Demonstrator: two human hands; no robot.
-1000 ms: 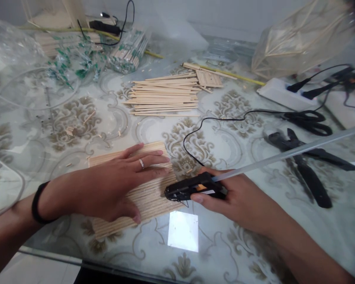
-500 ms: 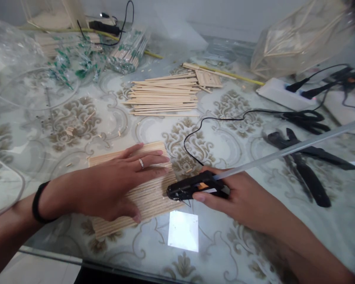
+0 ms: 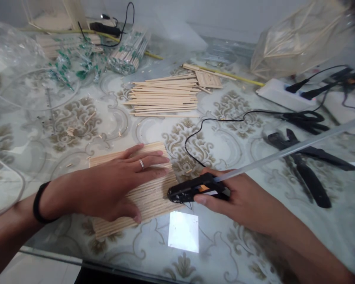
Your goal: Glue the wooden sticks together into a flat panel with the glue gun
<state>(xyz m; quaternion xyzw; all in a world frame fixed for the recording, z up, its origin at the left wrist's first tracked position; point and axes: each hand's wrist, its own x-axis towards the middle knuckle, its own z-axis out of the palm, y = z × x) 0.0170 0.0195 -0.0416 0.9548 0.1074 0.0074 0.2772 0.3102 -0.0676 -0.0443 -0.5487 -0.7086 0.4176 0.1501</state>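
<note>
A flat panel of wooden sticks laid side by side rests on the glass-topped table. My left hand lies across it with the fingers spread, pressing down and hiding much of its middle. In my right hand is a black hot glue gun, gripped from the right side. Its nozzle end is at the panel's right edge; I cannot tell whether the tip touches the wood. A long translucent glue stick sticks out of the gun's back toward the upper right.
Loose wooden sticks lie beyond the panel, by a small stick panel. Black pliers are at right, near a white power strip. A black cord runs to the gun. Packaged sticks lie at the back.
</note>
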